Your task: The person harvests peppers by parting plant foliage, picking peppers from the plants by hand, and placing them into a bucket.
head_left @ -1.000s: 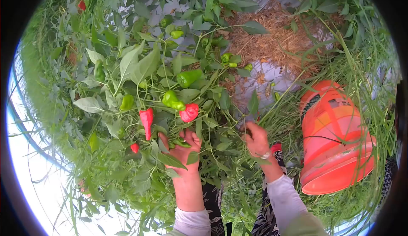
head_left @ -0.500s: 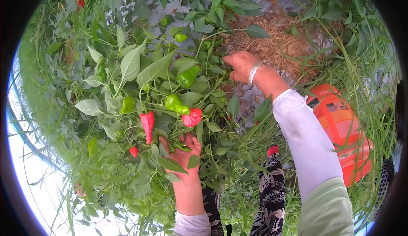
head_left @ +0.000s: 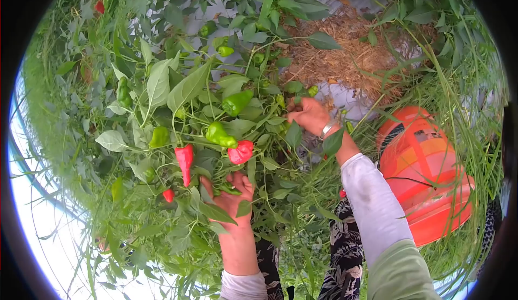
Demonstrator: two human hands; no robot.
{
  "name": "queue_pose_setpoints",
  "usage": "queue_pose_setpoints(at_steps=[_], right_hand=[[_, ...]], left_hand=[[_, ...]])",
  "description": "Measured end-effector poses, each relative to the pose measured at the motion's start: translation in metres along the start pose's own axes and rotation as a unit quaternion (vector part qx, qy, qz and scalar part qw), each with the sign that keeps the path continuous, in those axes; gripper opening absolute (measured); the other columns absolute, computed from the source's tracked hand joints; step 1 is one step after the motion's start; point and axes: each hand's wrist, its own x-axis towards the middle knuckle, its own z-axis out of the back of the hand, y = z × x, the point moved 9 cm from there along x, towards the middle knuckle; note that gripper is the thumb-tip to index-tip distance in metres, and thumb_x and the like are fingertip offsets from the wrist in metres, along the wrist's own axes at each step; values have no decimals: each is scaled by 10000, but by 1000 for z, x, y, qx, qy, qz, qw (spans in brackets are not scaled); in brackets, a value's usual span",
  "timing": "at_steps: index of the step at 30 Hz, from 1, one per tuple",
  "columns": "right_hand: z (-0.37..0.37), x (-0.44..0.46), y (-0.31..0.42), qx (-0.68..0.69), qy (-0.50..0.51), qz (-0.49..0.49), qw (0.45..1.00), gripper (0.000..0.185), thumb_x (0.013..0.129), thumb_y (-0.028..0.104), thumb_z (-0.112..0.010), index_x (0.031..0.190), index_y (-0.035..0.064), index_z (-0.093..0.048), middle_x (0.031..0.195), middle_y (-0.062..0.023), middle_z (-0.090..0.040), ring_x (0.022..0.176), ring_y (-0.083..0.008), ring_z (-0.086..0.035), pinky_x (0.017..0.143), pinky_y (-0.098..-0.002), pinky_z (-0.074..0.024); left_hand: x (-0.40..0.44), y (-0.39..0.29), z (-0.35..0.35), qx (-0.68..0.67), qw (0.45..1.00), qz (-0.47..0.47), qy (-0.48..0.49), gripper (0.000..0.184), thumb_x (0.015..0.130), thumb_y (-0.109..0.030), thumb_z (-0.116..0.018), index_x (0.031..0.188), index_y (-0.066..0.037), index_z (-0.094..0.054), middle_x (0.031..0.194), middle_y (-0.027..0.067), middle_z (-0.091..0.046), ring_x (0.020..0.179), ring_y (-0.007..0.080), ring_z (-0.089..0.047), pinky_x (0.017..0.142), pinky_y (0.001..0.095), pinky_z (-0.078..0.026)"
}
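A pepper plant (head_left: pixel 159 86) with broad leaves fills the middle of the view. From it hang a long red pepper (head_left: pixel 184 164), a rounder red pepper (head_left: pixel 240 152), a light green pepper (head_left: pixel 220 134) and a darker green pepper (head_left: pixel 237 103). My left hand (head_left: pixel 234 205) is palm up beneath them, fingers curled round a slim green pepper (head_left: pixel 229 189); leaves cover part of it. At the plant's right side, my right hand (head_left: pixel 308 116) has its fingers drawn together among leaves and stems. Whatever lies between those fingertips is hidden.
An orange bucket (head_left: pixel 423 176) stands in the grass right of my right arm. Dry straw (head_left: pixel 350 57) lies over grey plastic sheeting (head_left: pixel 345 101) behind the plant. Tall grass (head_left: pixel 458 89) grows along the right. My patterned trouser legs (head_left: pixel 342 257) show at the bottom.
My right hand has moved down and slightly right, out of the gap by the straw and into the foliage edge. My left hand stays under the peppers. The view has shifted slightly.
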Motion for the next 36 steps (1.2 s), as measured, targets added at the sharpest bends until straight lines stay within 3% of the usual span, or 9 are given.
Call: queue_pose_setpoints(at_steps=[6, 9, 14, 16, 22, 27, 30, 33, 36], right_hand=[[-12, -40, -27, 136, 46, -160, 977, 325, 699, 215, -644, 939, -3, -621, 671, -7, -555, 592, -101, -511, 546, -249, -419], [-14, -60, -9, 242, 7, -19, 970, 238, 742, 165, -635, 942, 39, -603, 687, 30, -552, 486, -41, -446, 420, -203, -350], [-14, -93, -9, 206, 56, -61, 975, 226, 755, 159, -626, 939, 33, -595, 674, 48, -513, 529, -45, -440, 455, -199, -351], [-10, -102, 5, 283, 67, 13, 957, 176, 779, 179, -630, 892, 49, -596, 643, 63, -509, 522, -22, -435, 456, -189, -335], [-13, -133, 32, 353, 151, -10, 923, 386, 745, 107, -635, 1116, 25, -570, 787, -39, -575, 678, -110, -547, 604, -254, -441], [47, -78, 36, 430, -36, 90, 898, 276, 767, 84, -608, 1027, 0, -563, 818, -44, -606, 691, -130, -578, 605, -254, -462], [66, -13, 66, 46, -155, 74, 984, 323, 697, 145, -642, 985, 14, -579, 829, -116, -621, 724, -239, -590, 646, -321, -478], [60, 30, 115, -326, -218, 156, 907, 387, 664, 204, -636, 1006, 32, -581, 838, -185, -622, 772, -303, -612, 722, -356, -494], [37, 70, 129, -340, -141, 182, 912, 422, 650, 221, -641, 1041, 73, -585, 901, -205, -614, 826, -357, -590, 775, -399, -482]], left_hand=[[-2, 0, -2, -1, 1000, 2, -6, 373, 787, -430, -638, 964, -110, -567, 825, 60, -500, 838, 234, -495, 764, 373, -373], [0, 0, -2, -6, 1000, 12, 24, 370, 785, -422, -644, 962, -107, -566, 823, 61, -502, 841, 241, -504, 761, 379, -375], [0, 1, 0, -19, 1000, 18, -17, 422, 776, -460, -629, 996, -108, -556, 774, 54, -489, 838, 233, -477, 745, 383, -388], [5, 1, 4, -3, 999, 29, 16, 426, 776, -464, -627, 999, -108, -558, 775, 52, -502, 844, 233, -484, 742, 389, -392], [8, -8, 6, 33, 999, 0, 20, 459, 771, -478, -623, 1041, -111, -567, 856, 52, -584, 876, 231, -523, 739, 403, -404], [11, -6, 6, -10, 999, 29, 25, 482, 772, -489, -617, 1075, -118, -568, 919, 56, -610, 896, 234, -535, 753, 407, -403], [6, -3, 3, 12, 1000, 22, -3, 411, 784, -464, -626, 965, -100, -570, 755, 59, -538, 832, 258, -553, 699, 377, -445], [8, -5, 4, -1, 1000, 13, 5, 412, 788, -464, -619, 975, -100, -566, 760, 62, -541, 832, 263, -561, 705, 378, -452], [11, -5, 13, -21, 999, 39, 13, 411, 798, -458, -609, 1001, -105, -554, 769, 61, -540, 837, 261, -559, 701, 379, -452]])
